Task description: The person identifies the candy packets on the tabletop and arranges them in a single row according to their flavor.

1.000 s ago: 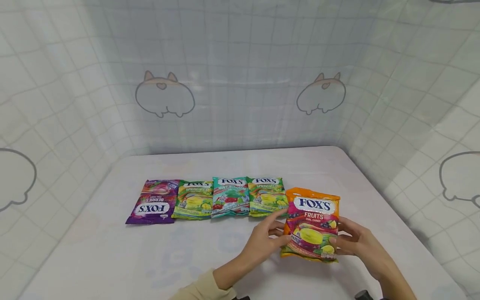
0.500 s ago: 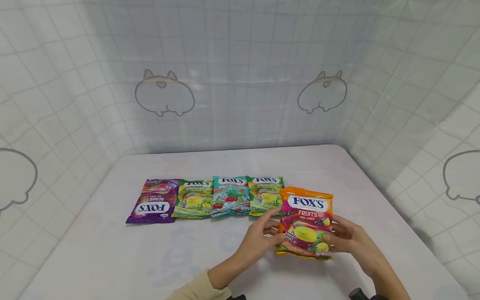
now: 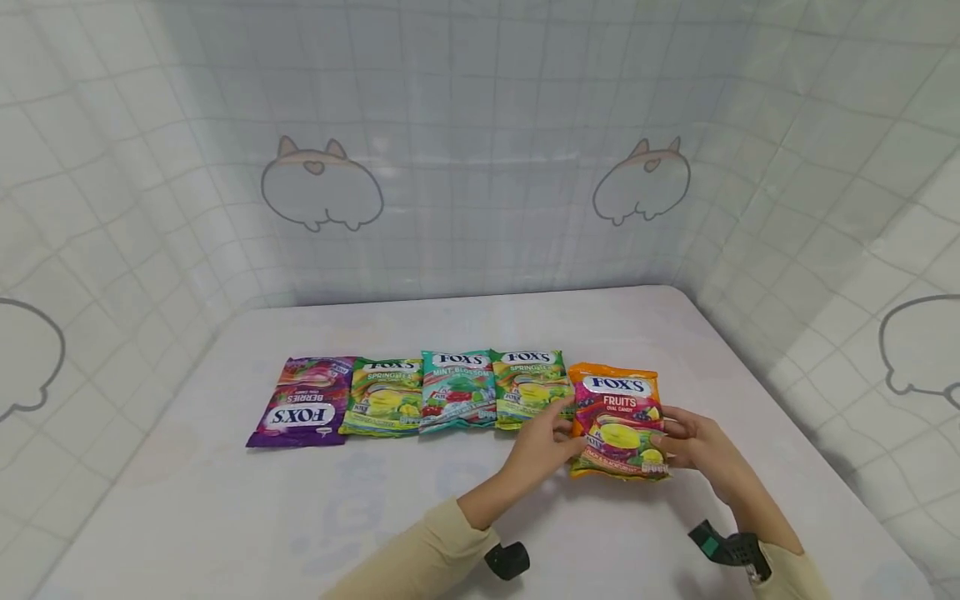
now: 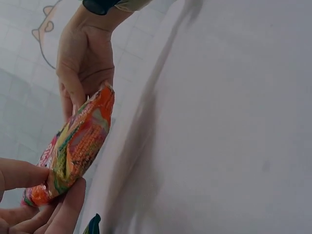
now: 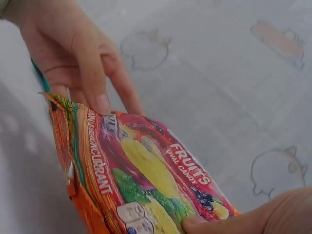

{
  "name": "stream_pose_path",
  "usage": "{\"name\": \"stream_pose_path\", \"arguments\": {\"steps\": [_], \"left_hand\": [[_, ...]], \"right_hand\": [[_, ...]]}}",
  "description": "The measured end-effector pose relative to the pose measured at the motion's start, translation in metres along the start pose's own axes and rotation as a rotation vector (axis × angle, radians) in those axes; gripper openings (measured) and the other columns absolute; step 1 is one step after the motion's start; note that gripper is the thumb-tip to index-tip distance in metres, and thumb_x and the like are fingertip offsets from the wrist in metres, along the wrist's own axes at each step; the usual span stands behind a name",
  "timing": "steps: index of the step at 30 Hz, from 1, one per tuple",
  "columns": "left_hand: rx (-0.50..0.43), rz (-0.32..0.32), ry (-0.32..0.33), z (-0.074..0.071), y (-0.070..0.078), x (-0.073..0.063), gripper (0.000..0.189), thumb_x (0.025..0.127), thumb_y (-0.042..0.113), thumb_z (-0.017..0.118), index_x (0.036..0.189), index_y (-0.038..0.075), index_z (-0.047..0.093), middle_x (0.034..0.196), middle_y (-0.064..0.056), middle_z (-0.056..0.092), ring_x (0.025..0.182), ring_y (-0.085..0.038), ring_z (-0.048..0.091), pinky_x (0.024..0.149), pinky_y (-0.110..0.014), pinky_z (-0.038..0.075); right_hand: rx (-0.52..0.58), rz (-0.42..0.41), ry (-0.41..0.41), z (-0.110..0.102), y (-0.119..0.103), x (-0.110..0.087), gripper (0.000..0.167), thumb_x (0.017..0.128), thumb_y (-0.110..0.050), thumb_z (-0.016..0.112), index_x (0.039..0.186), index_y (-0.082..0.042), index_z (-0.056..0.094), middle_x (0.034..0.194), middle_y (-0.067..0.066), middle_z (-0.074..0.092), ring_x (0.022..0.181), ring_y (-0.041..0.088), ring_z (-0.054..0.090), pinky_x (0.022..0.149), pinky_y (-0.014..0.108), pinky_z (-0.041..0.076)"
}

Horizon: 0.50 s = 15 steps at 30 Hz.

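Note:
An orange and magenta Fox's Fruits candy bag (image 3: 617,425) is gripped by its two sides between both hands. My left hand (image 3: 542,446) pinches its left edge, thumb on the front and fingers behind. On the right edge my right hand (image 3: 701,446) does the same. The printed front faces up toward the head view, and in the left wrist view the candy bag (image 4: 80,141) appears edge-on, raised off the tabletop. Just left of it lies a green Spring Tea candy bag (image 3: 530,387), partly behind my left hand's fingertips.
Farther left in the same row lie a teal Mint Blossom bag (image 3: 459,392), another Spring Tea bag (image 3: 384,398) and a purple Berries bag (image 3: 303,404), upside down. They lie on a white table (image 3: 360,517), enclosed by grid-patterned curtain walls (image 3: 480,167).
Both hands have carried the Fruits candy bag away from the body, toward the row's right end; it first shifted slightly left. The bags in the row stay put.

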<state>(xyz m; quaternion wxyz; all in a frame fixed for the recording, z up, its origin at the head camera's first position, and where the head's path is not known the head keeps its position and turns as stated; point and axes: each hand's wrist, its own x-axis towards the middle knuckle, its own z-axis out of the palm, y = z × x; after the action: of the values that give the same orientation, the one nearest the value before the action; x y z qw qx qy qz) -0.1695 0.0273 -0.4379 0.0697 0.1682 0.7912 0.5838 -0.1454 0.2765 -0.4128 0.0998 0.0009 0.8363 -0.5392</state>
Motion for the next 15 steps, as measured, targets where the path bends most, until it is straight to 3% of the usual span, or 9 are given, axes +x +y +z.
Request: {"name": "stream_pose_path", "arguments": {"steps": [7,11,15], "left_hand": [[0.023,-0.031,0.033,0.009,-0.003,0.027,0.057,0.088,0.012,0.070,0.140,0.003,0.046,0.106,-0.011,0.067,0.074,-0.009,0.063,0.062,-0.023,0.052],[-0.018,-0.034,0.043,0.006,0.000,0.040,0.046,0.090,0.007,0.068,0.132,-0.002,0.053,0.102,-0.010,0.066,0.077,-0.012,0.065,0.063,-0.026,0.055],[0.009,-0.044,0.050,0.004,0.004,0.046,0.038,0.092,0.008,0.065,0.128,-0.004,0.058,0.106,-0.011,0.066,0.088,-0.015,0.065,0.067,-0.027,0.055]], "right_hand": [[0.046,0.035,-0.018,-0.016,0.007,0.031,0.066,0.098,-0.019,0.057,0.148,0.009,0.023,0.142,0.031,0.040,0.102,0.017,0.061,0.080,0.031,0.053],[0.064,0.058,-0.010,-0.023,0.003,0.046,0.065,0.099,-0.017,0.054,0.149,0.008,0.020,0.144,0.031,0.036,0.101,0.015,0.059,0.080,0.031,0.052],[0.058,0.086,-0.004,-0.027,0.000,0.061,0.064,0.099,-0.016,0.052,0.150,0.006,0.020,0.146,0.030,0.034,0.106,0.019,0.056,0.082,0.033,0.050]]}}
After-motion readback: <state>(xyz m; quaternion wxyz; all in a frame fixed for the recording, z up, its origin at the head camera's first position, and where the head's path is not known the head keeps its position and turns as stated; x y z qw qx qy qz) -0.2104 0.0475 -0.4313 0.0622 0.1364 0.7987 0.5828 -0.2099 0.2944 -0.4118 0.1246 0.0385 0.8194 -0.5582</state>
